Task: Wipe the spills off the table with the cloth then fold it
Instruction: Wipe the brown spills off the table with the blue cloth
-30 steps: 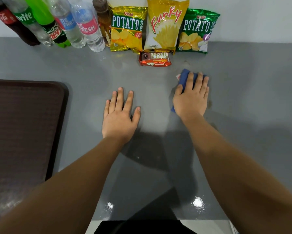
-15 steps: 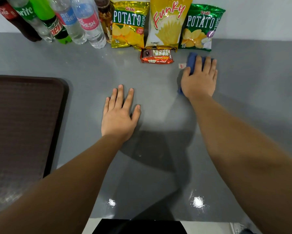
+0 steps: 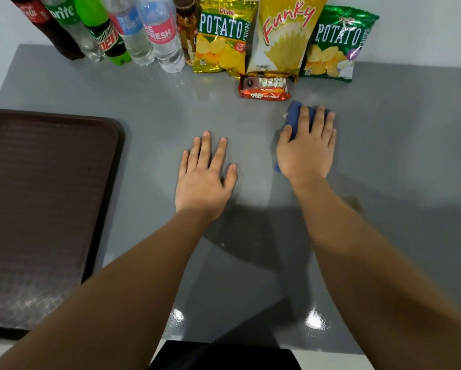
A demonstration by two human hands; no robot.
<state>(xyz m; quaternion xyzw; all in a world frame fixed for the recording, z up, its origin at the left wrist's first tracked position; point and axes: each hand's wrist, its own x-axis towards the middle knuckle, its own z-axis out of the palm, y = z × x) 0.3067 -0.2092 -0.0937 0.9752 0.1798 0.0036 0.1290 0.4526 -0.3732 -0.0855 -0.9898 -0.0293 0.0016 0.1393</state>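
Note:
A blue cloth (image 3: 294,116) lies on the grey table (image 3: 397,156), mostly hidden under my right hand (image 3: 306,148), which presses flat on it with fingers together. Only its far left corner and a strip by the thumb show. My left hand (image 3: 204,177) rests flat on the table to the left, fingers spread, holding nothing. A faint brownish smear (image 3: 356,202) shows on the table just right of my right forearm.
A dark brown tray (image 3: 37,209) fills the left side. Several drink bottles (image 3: 144,36) and three chip bags (image 3: 285,36) stand along the back wall. A red snack bar pack (image 3: 264,88) lies just beyond the cloth.
My right hand pushed the cloth away towards the chip bags, then drew it back toward me. The left hand stayed put.

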